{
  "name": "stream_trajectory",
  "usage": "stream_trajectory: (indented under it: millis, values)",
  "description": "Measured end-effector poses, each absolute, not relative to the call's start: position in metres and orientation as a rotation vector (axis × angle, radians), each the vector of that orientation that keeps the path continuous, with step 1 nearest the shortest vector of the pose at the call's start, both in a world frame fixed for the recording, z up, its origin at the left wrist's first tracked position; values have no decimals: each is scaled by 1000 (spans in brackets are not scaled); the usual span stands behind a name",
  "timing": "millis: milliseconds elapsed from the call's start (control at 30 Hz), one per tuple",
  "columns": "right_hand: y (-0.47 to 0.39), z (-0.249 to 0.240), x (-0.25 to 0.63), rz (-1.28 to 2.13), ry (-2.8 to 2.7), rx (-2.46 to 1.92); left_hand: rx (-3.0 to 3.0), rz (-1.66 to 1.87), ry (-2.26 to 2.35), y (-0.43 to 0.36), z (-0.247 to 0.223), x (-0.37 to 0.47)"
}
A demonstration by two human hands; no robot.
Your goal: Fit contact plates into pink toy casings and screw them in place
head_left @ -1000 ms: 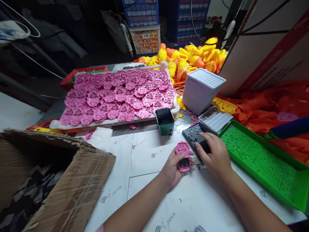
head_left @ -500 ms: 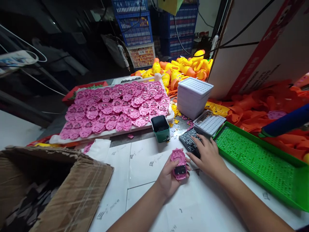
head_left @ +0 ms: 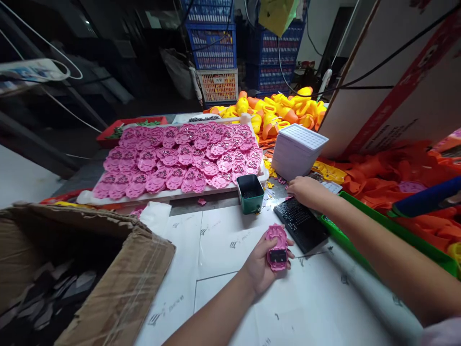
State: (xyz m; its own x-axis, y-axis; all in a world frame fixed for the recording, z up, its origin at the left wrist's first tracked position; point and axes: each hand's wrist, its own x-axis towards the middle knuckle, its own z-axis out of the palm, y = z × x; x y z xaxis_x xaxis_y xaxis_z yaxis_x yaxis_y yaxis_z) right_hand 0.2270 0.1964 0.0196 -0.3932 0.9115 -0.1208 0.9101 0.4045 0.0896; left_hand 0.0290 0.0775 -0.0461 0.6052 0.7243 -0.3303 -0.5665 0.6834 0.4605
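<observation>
My left hand [head_left: 261, 264] is closed round a pink plastic casing [head_left: 276, 236], scalloped at the edge, with a black rectangular piece [head_left: 278, 256] set in its lower part. My right hand [head_left: 304, 190] reaches over the far end of a black tray [head_left: 300, 223] that holds rows of small shiny parts. Its fingers are bent down and look pressed together; whatever they hold is hidden. Just behind those fingers stands a stack of white trays [head_left: 297, 156]. A dark green box [head_left: 250, 194] stands left of the black tray.
Many pink casings [head_left: 180, 158] cover a white tray at the back left. A cardboard box [head_left: 137, 269] stands at the left front. On the right lie a green tray [head_left: 406, 240] and orange pieces [head_left: 378, 178]. Yellow parts [head_left: 288, 108] are heaped behind.
My right hand has moved from the black tray's near part to beyond its far end. More of the tray's bare near half shows. My left hand still holds the pink casing; the view has shifted.
</observation>
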Motion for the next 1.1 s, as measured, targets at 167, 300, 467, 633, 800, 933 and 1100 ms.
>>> stream_trajectory:
  millis: [167,300,467,633,800,933,1100]
  values:
    - [237,14,225,-69,2299,1381,323,740,517,78,-44,30]
    - [246,13,218,-79,2201,1300,304,739,506,78,-43,30]
    - [247,14,215,-89,2187,1244,299,743,506,78,-44,30]
    - [250,10,217,-90,2197,1229,286,739,510,79,-46,30]
    - [257,5,218,-106,2203,1230,246,735,498,80,-47,30]
    - [257,3,218,-121,2225,1235,216,732,499,81,-46,30]
    - [255,3,214,-112,2268,1290,205,734,497,83,-47,31]
